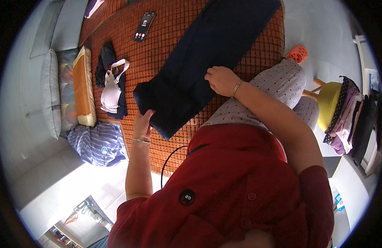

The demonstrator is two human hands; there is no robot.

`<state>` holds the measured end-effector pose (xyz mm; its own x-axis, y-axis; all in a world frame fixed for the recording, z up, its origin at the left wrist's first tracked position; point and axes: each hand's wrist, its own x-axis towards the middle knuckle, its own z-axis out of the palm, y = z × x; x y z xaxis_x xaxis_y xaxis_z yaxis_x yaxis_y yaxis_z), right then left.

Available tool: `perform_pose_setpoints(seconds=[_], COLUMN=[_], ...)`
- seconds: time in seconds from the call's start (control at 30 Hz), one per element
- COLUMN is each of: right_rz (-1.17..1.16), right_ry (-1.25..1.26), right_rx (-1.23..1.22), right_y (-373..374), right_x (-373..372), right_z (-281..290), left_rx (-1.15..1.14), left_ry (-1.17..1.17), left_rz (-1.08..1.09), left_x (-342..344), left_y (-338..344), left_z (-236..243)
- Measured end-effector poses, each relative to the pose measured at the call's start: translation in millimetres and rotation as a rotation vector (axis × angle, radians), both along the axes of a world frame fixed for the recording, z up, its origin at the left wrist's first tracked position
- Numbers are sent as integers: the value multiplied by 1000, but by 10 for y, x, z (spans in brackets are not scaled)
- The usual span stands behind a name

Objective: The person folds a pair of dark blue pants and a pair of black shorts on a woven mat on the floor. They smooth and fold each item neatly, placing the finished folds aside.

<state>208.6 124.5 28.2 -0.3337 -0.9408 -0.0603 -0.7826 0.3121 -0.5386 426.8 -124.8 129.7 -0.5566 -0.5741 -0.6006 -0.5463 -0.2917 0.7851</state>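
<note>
A pair of dark navy trousers (191, 78) lies folded lengthwise across the brown-orange woven mat (120, 25), running from the far right toward the near left. At its wide near-left end, my left hand (142, 124) is closed on the edge, thumb on top and fingers mostly hidden behind the cloth. My right hand (222, 80) has its fingers curled over the right-hand edge, about midway along the garment, and pinches the fabric there. Each wrist wears a bracelet.
Left of the trousers lie a pale pink bra (111, 93) and dark clothing (105, 58). A phone (144, 27) rests farther off. Beyond are a cushion (84, 87) and a blue striped garment (98, 142). At right, a yellow stool (329, 103) bears folded clothes (343, 120).
</note>
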Motion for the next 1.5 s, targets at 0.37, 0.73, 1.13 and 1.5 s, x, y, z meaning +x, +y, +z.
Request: perform_pose_setpoints(seconds=[0.37,0.73,1.13,1.5], right_rz=[-240,-990,-773,-638], right_ry=[-276,-933,-486,-229], right_rx=[13,94,-131,168], right_y=[-44,125,237,200], right_x=[-161,-308,-398,-245], right_z=[-355,2,138,223], left_rx=[174,-868,-624,-1069], left_ry=[22,50,185,-299], left_rz=[-60,-357,-692,-892], left_x=[-1422,-1679,-2508,-2626], left_y=[633,-230,-550,-21], left_z=[-16,-670,-1058,-828])
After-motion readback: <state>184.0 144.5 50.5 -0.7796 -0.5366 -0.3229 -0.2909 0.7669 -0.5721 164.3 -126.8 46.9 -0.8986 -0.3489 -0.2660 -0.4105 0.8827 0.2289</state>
